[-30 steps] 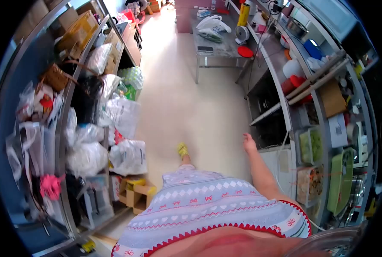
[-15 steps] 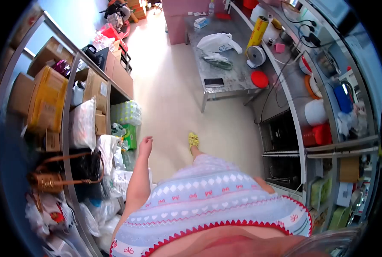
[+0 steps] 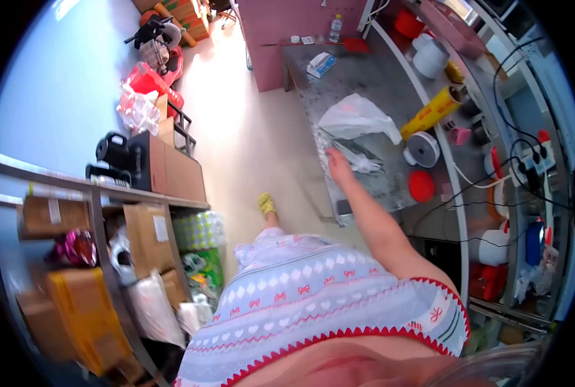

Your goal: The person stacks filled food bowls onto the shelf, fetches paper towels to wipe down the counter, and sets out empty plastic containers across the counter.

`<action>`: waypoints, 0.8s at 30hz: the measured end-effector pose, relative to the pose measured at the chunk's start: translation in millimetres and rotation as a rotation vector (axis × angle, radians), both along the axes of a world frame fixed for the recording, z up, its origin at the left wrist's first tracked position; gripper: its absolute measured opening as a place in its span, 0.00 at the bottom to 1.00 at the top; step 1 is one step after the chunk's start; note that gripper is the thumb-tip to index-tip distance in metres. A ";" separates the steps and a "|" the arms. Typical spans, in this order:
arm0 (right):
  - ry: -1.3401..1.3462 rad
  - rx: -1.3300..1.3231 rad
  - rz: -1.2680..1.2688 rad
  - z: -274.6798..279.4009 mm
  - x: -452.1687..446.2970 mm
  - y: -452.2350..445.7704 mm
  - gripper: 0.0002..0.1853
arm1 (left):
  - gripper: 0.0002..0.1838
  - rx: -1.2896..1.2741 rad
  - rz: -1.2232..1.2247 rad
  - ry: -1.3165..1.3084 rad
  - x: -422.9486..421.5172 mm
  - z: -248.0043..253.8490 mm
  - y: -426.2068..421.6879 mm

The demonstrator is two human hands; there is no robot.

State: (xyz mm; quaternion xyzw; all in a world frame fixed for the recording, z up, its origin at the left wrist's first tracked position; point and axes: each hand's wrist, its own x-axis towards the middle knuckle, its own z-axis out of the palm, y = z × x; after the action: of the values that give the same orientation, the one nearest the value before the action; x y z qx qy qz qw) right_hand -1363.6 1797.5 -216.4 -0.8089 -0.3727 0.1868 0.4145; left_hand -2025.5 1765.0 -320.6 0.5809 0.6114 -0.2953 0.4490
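Note:
My right hand is over the left edge of the metal table, beside a clear plastic bag with something green inside. Its fingers look curled together, but what is between them, if anything, is too small to tell. A white plastic bag lies just beyond the hand. Partly behind my forearm is a dark phone at the table's near corner. A small white fan and a red round lid are to the right. My left hand is out of view.
A yellow roll leans near the fan. Tissues and a bottle are at the back. Shelves with boxes line the left; black cables hang over the right shelving. A yellow shoe is on the floor.
The table and bags are nearer. My right arm has swung forward to the table edge. My left hand, visible half a second ago, has left the view.

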 end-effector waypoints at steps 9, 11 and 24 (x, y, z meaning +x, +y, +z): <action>-0.141 -0.184 -0.123 -55.1 134.2 239.6 0.24 | 0.15 0.507 0.247 -0.387 210.7 45.8 437.4; -0.092 -0.205 -0.181 -52.2 170.5 282.8 0.25 | 0.10 0.445 0.469 -0.836 289.1 77.8 509.8; 0.182 -0.353 -0.782 -170.4 442.2 545.0 0.24 | 0.17 -0.018 -0.150 -0.076 392.0 5.2 626.9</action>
State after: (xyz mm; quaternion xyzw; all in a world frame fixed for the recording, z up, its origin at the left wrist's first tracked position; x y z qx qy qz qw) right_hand -921.4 2342.6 -386.8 -0.9279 0.0375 0.1473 0.3405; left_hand -1633.5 2391.9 -315.5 0.6317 0.5461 -0.3115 0.4536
